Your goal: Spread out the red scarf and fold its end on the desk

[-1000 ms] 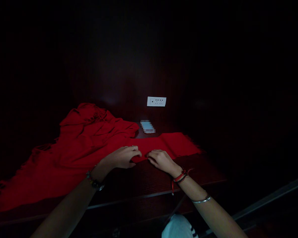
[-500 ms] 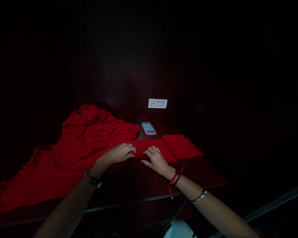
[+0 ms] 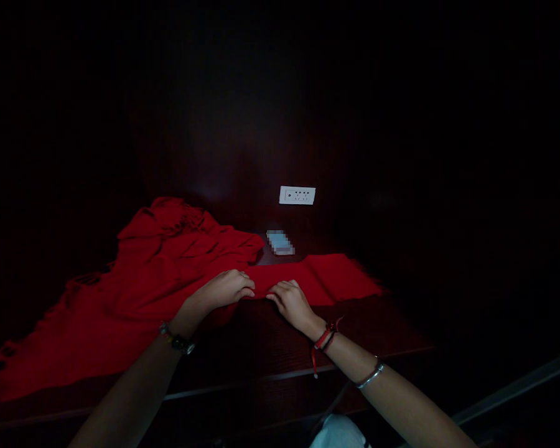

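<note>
1. Dim reddish-brown wooden tabletop (image 3: 266, 339) fills the lower middle of the frame, meeting a near-black wall (image 3: 242, 137) behind.
2. Across it, from lower left to right of centre, lies a red fringed cloth (image 3: 156, 280): heaped and wrinkled at left, a flatter strip at right.
3. At the centre, the left hand (image 3: 226, 289) pinches the strip's near edge, and the right hand (image 3: 293, 305) pinches it just beside; holding so close together probably steadies that short stretch.
4. Beyond the strip rests a pale-blue, blurred rectangular object (image 3: 280, 242), apart from both hands, below a white rectangular socket panel (image 3: 297, 195).
</note>
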Demonstrator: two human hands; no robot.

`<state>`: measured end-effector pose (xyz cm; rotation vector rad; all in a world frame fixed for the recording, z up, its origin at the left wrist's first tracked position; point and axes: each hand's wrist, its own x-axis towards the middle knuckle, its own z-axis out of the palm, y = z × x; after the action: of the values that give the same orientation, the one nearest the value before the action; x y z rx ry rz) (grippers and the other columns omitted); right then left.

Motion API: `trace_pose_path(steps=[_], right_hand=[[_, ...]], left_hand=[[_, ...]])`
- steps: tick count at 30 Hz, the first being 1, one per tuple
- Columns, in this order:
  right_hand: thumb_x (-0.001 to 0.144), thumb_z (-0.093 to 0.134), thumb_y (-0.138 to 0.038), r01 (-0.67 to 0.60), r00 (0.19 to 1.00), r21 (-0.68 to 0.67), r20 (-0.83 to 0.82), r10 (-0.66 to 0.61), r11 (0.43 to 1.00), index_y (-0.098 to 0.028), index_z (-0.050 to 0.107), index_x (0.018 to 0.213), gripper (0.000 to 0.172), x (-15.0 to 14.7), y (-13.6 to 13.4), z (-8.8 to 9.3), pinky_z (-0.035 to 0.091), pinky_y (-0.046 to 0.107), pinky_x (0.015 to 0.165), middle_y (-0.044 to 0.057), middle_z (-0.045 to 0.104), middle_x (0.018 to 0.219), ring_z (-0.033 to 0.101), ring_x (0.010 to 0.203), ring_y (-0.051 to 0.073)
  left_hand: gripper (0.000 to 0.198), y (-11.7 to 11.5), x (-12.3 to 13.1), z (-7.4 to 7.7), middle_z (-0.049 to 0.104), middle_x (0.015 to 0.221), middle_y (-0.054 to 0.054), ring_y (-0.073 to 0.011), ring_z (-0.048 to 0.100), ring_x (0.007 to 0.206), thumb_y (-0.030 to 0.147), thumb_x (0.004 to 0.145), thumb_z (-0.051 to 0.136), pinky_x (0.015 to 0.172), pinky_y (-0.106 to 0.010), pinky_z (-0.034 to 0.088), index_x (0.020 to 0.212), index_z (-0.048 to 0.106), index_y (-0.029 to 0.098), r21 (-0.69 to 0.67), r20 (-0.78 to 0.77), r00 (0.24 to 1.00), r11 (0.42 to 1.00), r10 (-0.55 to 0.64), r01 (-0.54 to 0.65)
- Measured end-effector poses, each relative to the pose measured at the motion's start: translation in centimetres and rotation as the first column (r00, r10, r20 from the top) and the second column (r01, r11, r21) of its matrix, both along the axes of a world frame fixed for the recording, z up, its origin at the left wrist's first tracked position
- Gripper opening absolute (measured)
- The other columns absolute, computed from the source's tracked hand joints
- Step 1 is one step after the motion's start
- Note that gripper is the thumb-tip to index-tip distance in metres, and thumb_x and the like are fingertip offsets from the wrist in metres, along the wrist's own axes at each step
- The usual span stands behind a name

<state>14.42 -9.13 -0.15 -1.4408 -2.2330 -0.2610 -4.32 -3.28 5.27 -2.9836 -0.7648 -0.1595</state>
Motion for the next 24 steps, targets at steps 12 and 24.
trace_pose_path(steps=[12, 24], right_hand=[[0.085, 0.045, -0.026, -0.092, 0.996, 0.074, 0.012, 0.091, 0.993, -0.016, 0.059, 0.086, 0.017, -0.3, -0.6, 0.2, 0.030, 0.027, 0.072, 0.005, 0.059, 0.079, 0.049, 0.077, 0.015], [0.086, 0.045, -0.026, -0.131, 0.981, 0.044, 0.151, 0.123, 0.990, -0.017, 0.058, 0.085, 0.016, -0.3, -1.3, 0.5, 0.026, 0.028, 0.070, 0.003, 0.059, 0.074, 0.049, 0.072, 0.014]], left_hand=[[0.015, -0.6, 0.2, 0.0, 0.062, 0.077, -0.002, -0.0152, 0.055, 0.074, 0.024, 0.083, 0.046, 0.064, -0.023, 0.037, 0.077, 0.058, 0.018, 0.014, -0.036, 0.999, 1.000, 0.028, -0.027], [0.012, -0.4, 0.1, -0.3, 0.060, 0.070, 0.001, -0.0125, 0.053, 0.068, 0.018, 0.075, 0.049, 0.064, -0.021, 0.036, 0.071, 0.060, 0.019, -0.116, -0.063, 0.997, 0.993, -0.045, 0.038]])
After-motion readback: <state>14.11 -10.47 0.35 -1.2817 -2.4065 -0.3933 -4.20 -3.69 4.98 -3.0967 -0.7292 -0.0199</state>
